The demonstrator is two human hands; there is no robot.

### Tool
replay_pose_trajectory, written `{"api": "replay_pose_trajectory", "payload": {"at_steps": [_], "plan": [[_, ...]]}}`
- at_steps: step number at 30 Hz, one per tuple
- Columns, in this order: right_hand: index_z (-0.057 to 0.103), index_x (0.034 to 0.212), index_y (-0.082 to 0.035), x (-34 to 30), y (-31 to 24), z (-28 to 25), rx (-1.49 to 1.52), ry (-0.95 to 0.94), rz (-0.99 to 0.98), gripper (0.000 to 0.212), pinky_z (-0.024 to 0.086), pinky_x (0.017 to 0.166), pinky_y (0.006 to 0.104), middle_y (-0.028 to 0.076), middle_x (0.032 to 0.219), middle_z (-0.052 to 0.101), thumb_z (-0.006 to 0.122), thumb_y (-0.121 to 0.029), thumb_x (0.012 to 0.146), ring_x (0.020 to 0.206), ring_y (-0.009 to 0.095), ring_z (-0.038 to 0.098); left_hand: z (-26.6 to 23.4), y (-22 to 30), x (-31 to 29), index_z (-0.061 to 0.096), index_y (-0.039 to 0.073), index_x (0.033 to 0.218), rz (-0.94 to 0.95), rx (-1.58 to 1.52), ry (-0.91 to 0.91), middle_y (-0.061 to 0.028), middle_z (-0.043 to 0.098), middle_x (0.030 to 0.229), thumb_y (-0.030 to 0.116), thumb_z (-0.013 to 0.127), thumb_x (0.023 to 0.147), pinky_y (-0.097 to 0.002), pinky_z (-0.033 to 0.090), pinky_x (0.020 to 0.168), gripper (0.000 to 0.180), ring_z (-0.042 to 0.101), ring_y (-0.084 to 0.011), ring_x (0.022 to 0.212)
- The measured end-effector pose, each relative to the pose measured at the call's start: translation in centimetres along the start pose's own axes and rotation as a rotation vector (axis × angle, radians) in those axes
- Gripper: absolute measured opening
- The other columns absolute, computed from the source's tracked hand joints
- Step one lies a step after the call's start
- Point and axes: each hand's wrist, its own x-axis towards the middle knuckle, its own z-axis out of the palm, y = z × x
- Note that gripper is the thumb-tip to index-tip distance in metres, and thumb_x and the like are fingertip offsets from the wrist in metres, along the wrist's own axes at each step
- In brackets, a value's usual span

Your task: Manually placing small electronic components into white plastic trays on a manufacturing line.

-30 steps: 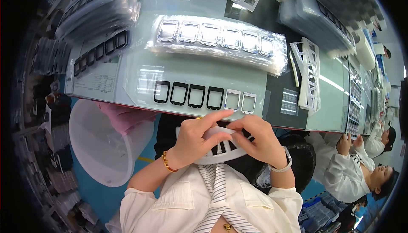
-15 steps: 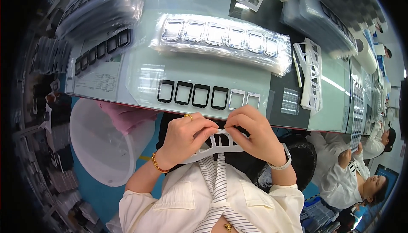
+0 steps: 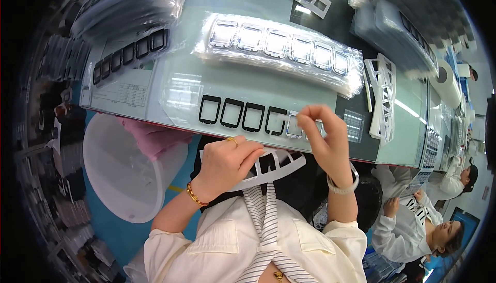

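My left hand (image 3: 222, 164) is closed on a white strip with a row of cut-outs (image 3: 284, 167), held in front of my body just below the table edge. My right hand (image 3: 328, 138) is over the table edge. Its thumb and fingertips come together at a pale-rimmed frame (image 3: 293, 124); whether they pinch something small is not visible. This frame stands in a row with several black frames (image 3: 253, 117) along the table's near edge. Another pale frame at the row's right end is partly hidden by my right hand.
Behind the row lies a shiny, film-covered stack of frames (image 3: 276, 43). Tall plastic-wrapped stacks (image 3: 132, 12) stand far left and far right. White cut-out strips (image 3: 382, 99) lie at the right. A white bin (image 3: 124, 172) with pink cloth is lower left; a person (image 3: 413, 226) sits at right.
My right hand has let go of the white strip and moved up and right to the pale frames. My left hand keeps the strip. The view has shifted slightly.
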Motion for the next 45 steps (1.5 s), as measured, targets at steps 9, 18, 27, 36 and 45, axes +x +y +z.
{"api": "replay_pose_trajectory", "payload": {"at_steps": [9,18,27,36,45], "plan": [[0.068,0.101,0.003,0.8,3.3,1.8,-0.02,-0.009,0.054,0.009,0.052,0.08,0.0275,0.006,0.089,0.071,0.069,-0.006,0.101,0.084,0.013,0.065,1.0,-0.9,0.5,0.082,0.019,0.1,0.118,0.178,0.043,0.002,0.057,0.067,0.025,0.082,0.088,-0.0331,0.042,0.049,0.013,0.054,-0.0183,0.051],[0.068,0.101,0.004,1.0,3.3,2.0,-0.054,-0.015,0.065,0.009,0.052,0.08,0.028,0.006,0.089,0.07,0.069,-0.005,0.1,0.083,0.013,0.065,1.0,-1.0,0.6,0.083,0.02,0.101,0.115,0.203,0.032,0.0027,0.055,0.066,0.027,0.082,0.088,-0.0328,0.041,0.049,0.015,0.054,-0.0174,0.052],[0.068,0.1,0.003,1.0,3.3,2.2,-0.078,-0.006,0.048,0.007,0.052,0.078,0.028,0.007,0.088,0.069,0.069,-0.004,0.099,0.082,0.014,0.064,1.1,-1.1,0.5,0.084,0.02,0.103,0.117,0.212,0.03,0.0024,0.055,0.066,0.027,0.082,0.088,-0.0334,0.041,0.048,0.016,0.053,-0.0178,0.051],[0.068,0.1,0.003,0.9,3.2,2.2,-0.084,0.011,0.019,0.007,0.051,0.075,0.0287,0.008,0.089,0.068,0.07,-0.003,0.098,0.079,0.015,0.063,1.2,-0.9,0.8,0.084,0.02,0.105,0.111,0.207,0.055,0.0021,0.054,0.065,0.023,0.082,0.088,-0.0329,0.043,0.047,0.018,0.054,-0.0175,0.051],[0.068,0.1,0.003,0.9,3.3,2.0,-0.095,-0.005,0.004,0.007,0.051,0.073,0.0292,0.009,0.089,0.068,0.071,-0.003,0.097,0.079,0.017,0.064,2.1,0.2,1.4,0.083,0.023,0.107,0.171,0.273,-0.009,0.0023,0.05,0.062,0.022,0.082,0.087,-0.0329,0.04,0.045,0.02,0.053,-0.0168,0.049]]}}
